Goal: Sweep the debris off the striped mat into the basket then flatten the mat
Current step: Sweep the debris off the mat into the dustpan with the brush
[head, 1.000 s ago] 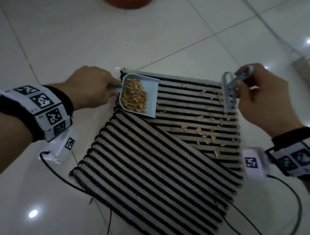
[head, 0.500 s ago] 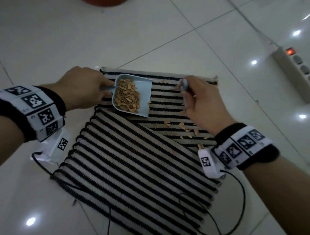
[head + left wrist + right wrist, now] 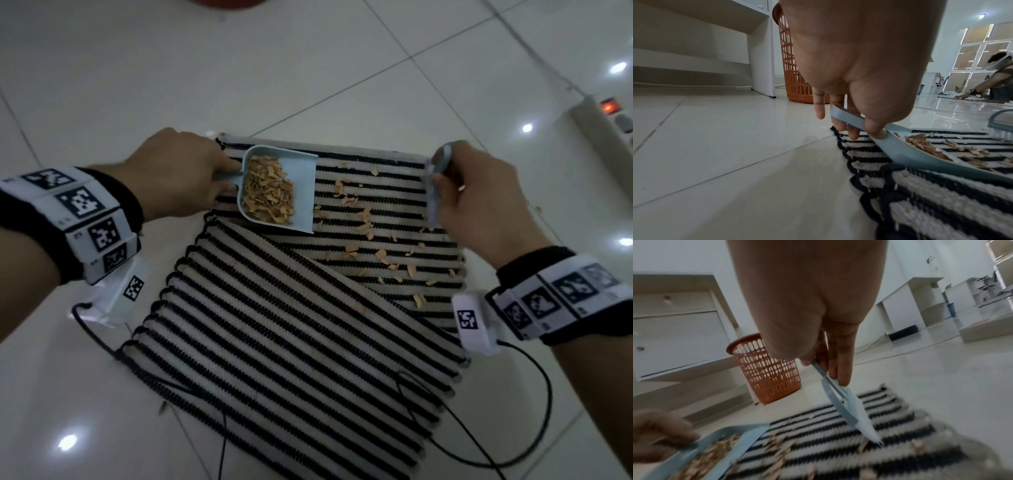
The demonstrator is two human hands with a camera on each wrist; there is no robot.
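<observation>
The black-and-cream striped mat (image 3: 291, 342) lies on the tiled floor with its near part folded over the far part. My left hand (image 3: 185, 174) grips the handle of a pale blue dustpan (image 3: 301, 192) that rests on the mat's far left and holds a heap of tan debris (image 3: 269, 193). More tan flakes (image 3: 380, 255) are scattered across the mat to its right. My right hand (image 3: 479, 202) grips a pale blue brush (image 3: 433, 192) at the mat's far right edge; its white bristles (image 3: 865, 423) touch the mat. The orange basket (image 3: 766, 369) stands beyond the mat.
White drawers (image 3: 674, 324) stand behind the basket. A power strip (image 3: 609, 126) with a lit red switch lies on the floor to the right. Black cables (image 3: 513, 428) trail from both wrists over the mat's near edge. Another person (image 3: 995, 78) crouches far off.
My right hand has swung the brush from the middle of the mat back out to its far right edge. The dustpan in my left hand stays where it was.
</observation>
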